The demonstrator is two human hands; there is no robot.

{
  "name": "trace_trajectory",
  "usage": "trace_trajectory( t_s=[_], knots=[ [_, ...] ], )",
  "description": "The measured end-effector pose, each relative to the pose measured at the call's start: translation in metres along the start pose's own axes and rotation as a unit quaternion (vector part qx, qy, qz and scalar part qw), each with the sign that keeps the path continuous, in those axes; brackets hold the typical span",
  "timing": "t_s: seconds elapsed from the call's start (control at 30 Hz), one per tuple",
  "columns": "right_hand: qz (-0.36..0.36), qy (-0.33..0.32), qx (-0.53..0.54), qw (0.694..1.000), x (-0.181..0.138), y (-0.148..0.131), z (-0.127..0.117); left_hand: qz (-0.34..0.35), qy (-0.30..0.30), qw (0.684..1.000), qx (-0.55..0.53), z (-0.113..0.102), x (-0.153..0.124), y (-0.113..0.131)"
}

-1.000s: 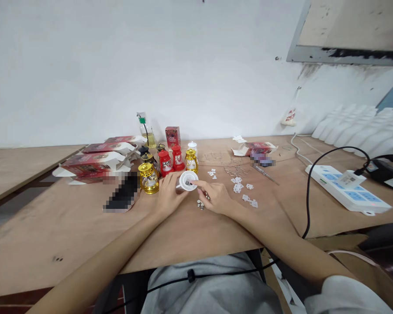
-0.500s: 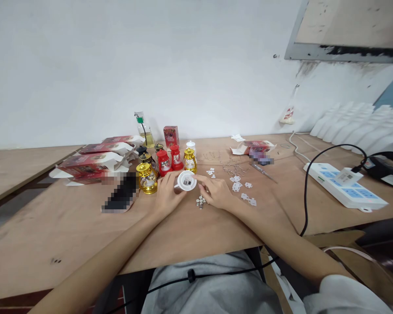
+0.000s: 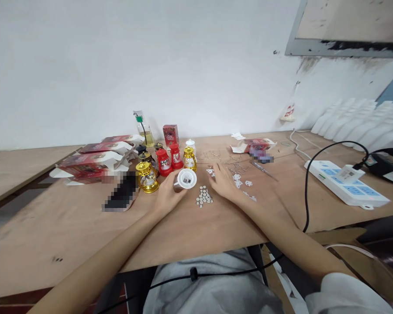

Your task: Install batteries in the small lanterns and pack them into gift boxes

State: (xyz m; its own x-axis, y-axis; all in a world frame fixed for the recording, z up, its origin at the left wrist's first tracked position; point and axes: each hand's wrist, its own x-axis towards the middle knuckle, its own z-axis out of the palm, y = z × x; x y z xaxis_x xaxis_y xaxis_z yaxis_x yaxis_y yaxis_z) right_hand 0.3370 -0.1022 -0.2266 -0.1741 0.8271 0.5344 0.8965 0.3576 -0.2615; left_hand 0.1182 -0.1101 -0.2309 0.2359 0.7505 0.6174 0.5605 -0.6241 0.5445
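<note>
My left hand [image 3: 167,194] grips a small white lantern [image 3: 186,179] lying on its side, its round underside facing me with a dark slot in it. My right hand [image 3: 223,182] lies flat on the wooden table [image 3: 85,226], fingers stretched toward several small white tabs [image 3: 237,178]. A cluster of several small silver button cells [image 3: 203,196] lies on the table between my two hands. Gold lanterns [image 3: 147,177] and red lanterns [image 3: 164,162] stand just behind my left hand.
Red and white flat boxes [image 3: 91,162] are stacked at the left, with a dark blurred item [image 3: 121,197] in front. A small oil bottle [image 3: 141,126] and a red box [image 3: 170,134] stand behind. A white power strip [image 3: 347,187] with a black cable [image 3: 309,183] lies at the right. Tweezers [image 3: 263,171] lie near wire hooks.
My right hand left the lantern's underside and moved right and back to the white tabs, now lying flat. The button cells it covered now show. My left hand still holds the lantern.
</note>
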Motion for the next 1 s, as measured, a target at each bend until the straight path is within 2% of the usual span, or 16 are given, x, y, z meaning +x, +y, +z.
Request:
trace_trajectory(
  t_s=[0.23,0.37,0.43,0.5,0.57,0.63,0.77,1.0],
  knots=[
    [0.093,-0.014,0.082,0.992,0.009,0.014,0.013,-0.004,0.008,1.0,0.023,0.0,0.0,0.001],
    [0.114,0.006,0.06,0.992,0.012,0.02,0.006,0.0,0.016,0.999,0.029,0.001,0.0,-0.002],
    [0.109,0.023,0.016,0.994,0.009,0.017,-0.004,0.003,0.014,0.999,0.029,0.001,0.0,-0.003],
    [0.11,0.015,-0.08,0.991,0.005,0.009,-0.012,0.005,0.009,1.0,0.026,0.001,0.0,-0.002],
    [0.127,-0.02,-0.188,0.974,0.0,-0.001,-0.016,0.005,0.004,1.0,0.022,0.0,0.0,-0.001],
    [0.155,-0.064,-0.245,0.955,-0.004,-0.008,-0.016,0.004,0.001,1.0,0.018,0.0,0.0,0.001],
    [0.178,-0.103,-0.253,0.945,-0.006,-0.012,-0.011,-0.001,0.0,1.0,0.016,0.0,0.001,0.002],
    [0.133,-0.112,-0.231,0.957,-0.002,-0.004,-0.014,0.005,-0.011,1.0,0.025,0.001,0.0,-0.003]
  ],
)
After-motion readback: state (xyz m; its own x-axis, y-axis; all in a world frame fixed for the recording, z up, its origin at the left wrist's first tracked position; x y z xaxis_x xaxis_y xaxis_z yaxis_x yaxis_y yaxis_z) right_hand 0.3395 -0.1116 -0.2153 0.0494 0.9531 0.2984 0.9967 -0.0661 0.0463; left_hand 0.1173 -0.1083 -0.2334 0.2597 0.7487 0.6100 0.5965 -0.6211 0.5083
